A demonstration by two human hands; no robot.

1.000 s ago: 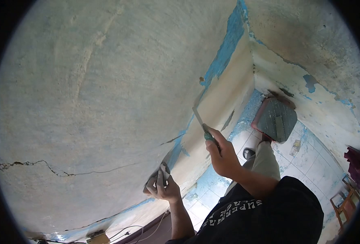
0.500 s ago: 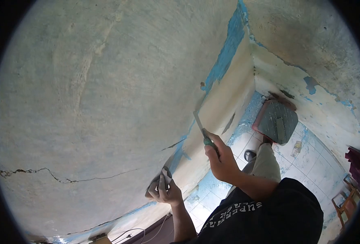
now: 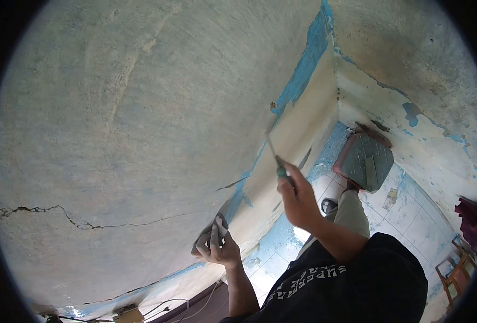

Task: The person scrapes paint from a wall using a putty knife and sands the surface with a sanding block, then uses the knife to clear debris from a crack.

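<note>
My right hand (image 3: 301, 207) is closed around the green handle of a scraper (image 3: 281, 168). Its thin blade points up and left, with the tip at the wall (image 3: 157, 134) along the border between grey plaster and the cream lower band. Lower on the same wall, my left hand (image 3: 220, 251) is bent around a grey folded piece (image 3: 221, 223) with a paler face, held against the surface. I cannot tell what that piece is. Between the hands runs a strip of exposed blue paint (image 3: 236, 197), with a short dark crack beside it.
A plastic stool (image 3: 368, 161) with a dark grey top stands in the corner by my leg. Tiled floor (image 3: 411, 215) is spotted with blue paint. Cables (image 3: 182, 301) and a small box (image 3: 128, 314) lie low at left. A wooden frame (image 3: 456, 274) and maroon cloth (image 3: 471, 215) are at right.
My right hand and the scraper have shifted up and slightly right along the wall edge. The left hand stays nearly in place; the view has tilted a little.
</note>
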